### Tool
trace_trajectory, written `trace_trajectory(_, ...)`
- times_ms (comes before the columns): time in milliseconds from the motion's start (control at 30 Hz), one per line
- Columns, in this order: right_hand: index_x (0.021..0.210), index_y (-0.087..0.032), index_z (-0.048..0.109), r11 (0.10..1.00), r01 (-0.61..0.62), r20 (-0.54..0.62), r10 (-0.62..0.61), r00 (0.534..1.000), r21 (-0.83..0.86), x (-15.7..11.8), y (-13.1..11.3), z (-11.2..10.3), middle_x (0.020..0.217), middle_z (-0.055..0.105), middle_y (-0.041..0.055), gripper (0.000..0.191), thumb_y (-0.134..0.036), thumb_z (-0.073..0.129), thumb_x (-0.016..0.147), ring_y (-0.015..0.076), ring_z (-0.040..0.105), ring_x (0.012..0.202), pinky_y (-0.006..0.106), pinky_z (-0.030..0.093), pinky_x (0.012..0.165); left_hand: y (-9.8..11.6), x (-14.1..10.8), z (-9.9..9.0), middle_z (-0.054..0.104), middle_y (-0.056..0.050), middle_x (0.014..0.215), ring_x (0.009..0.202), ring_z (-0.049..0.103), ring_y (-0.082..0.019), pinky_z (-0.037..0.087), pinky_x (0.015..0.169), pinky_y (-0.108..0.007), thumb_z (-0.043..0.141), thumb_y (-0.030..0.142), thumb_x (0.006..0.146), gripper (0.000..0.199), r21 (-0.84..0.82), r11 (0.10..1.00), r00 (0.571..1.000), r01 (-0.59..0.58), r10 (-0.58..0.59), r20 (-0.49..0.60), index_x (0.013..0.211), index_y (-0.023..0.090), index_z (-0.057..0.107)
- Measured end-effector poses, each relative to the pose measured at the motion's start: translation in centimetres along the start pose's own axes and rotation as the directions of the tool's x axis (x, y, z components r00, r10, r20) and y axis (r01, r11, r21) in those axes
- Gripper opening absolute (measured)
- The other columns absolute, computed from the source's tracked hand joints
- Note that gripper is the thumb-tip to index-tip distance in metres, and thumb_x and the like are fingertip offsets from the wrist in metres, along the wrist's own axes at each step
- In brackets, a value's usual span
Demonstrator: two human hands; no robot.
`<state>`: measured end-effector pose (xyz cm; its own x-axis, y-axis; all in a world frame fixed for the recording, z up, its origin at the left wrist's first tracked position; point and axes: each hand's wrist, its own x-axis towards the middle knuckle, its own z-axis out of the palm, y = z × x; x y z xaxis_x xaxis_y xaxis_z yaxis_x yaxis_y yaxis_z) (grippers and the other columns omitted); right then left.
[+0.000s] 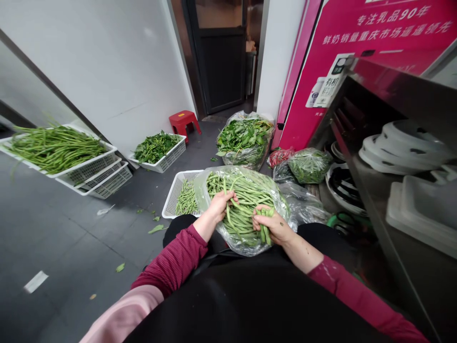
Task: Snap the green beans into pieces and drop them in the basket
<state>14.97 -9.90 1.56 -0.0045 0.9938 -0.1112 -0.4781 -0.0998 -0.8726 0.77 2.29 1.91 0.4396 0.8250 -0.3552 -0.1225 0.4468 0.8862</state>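
Between my knees is a clear plastic bag full of long green beans, its mouth spread wide. My left hand is closed on a green bean over the bag's left side. A bunch of short bean pieces is clasped in my right hand, above the right side of the bag. Just left of the bag, a white plastic basket contains cut bean pieces; the bag hides its right part.
Stacked white baskets with long green stems stand left. A basket of leafy greens, a red stool and a bag of leaves are ahead. A metal shelf with white containers borders the right side. Loose leaves lie on the floor.
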Motion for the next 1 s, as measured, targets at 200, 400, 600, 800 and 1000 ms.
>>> trace_trajectory(200, 0.074, -0.019, 0.051, 1.0, -0.012, -0.141, 0.009, 0.99, -0.019, 0.7, 0.7, -2.6, 0.048, 0.048, -0.0057, 0.019, -0.026, 0.066, 0.064, 0.0089, 0.046, 0.043, 0.022, 0.038, 0.047, 1.2, 0.5, -2.2, 0.044, 0.006, 0.047, 0.034, 0.031, 0.0, 0.02, 0.035, -0.015, 0.068, 0.034, 0.06, 0.028, 0.046, 0.989, 0.979, -0.139, 0.144, -0.141, 0.065, 0.011, 0.053)
trace_trajectory(400, 0.07, -0.018, 0.049, 0.959, -0.279, -0.257, 0.281, 0.924, 0.047, 2.2, 2.2, -2.6, 0.043, 0.044, -0.0075, 0.026, -0.025, 0.071, 0.058, 0.0074, 0.039, 0.036, 0.021, 0.034, 0.038, 1.5, -0.7, -1.0, 0.037, 0.007, 0.045, 0.033, 0.028, 0.0, 0.017, 0.035, -0.016, 0.064, 0.039, 0.065, 0.03, 0.076, 0.986, 0.988, -0.151, 0.148, 0.05, 0.07, 0.011, 0.054)
trace_trajectory(600, 0.076, -0.012, 0.057, 0.867, -0.452, 0.085, 0.445, 0.892, 0.208, 2.2, 0.9, -0.4, 0.061, 0.056, -0.0004, 0.02, -0.03, 0.062, 0.068, 0.0061, 0.046, 0.043, 0.02, 0.038, 0.042, 0.5, -2.1, 1.9, 0.034, 0.008, 0.045, 0.033, 0.023, -0.001, 0.015, 0.035, -0.016, 0.06, 0.044, 0.067, 0.033, 0.149, 0.974, 0.973, -0.171, 0.144, 0.179, 0.075, 0.013, 0.053)
trace_trajectory(800, 0.064, -0.014, 0.053, 0.883, -0.382, -0.003, 0.398, 0.917, 0.273, 1.6, 0.5, 0.3, 0.05, 0.049, -0.0033, 0.012, -0.023, 0.06, 0.067, 0.0054, 0.042, 0.039, 0.019, 0.036, 0.039, 0.7, -3.1, 2.5, 0.05, 0.002, 0.057, 0.05, 0.041, -0.006, 0.033, 0.05, -0.018, 0.06, 0.04, 0.066, 0.028, 0.39, 0.866, 0.949, -0.314, 0.302, 0.093, 0.07, 0.013, 0.057)
trace_trajectory(1000, 0.057, -0.019, 0.046, 0.95, -0.247, -0.267, 0.293, 0.918, 0.191, 2.4, 1.5, -1.3, 0.044, 0.047, -0.0037, 0.019, -0.028, 0.056, 0.069, 0.0085, 0.043, 0.037, 0.023, 0.04, 0.04, 0.5, -6.2, 3.8, 0.052, 0.001, 0.061, 0.058, 0.045, -0.009, 0.036, 0.057, -0.02, 0.057, 0.039, 0.07, 0.025, 0.537, 0.714, 0.875, -0.449, 0.474, 0.101, 0.063, 0.015, 0.058)
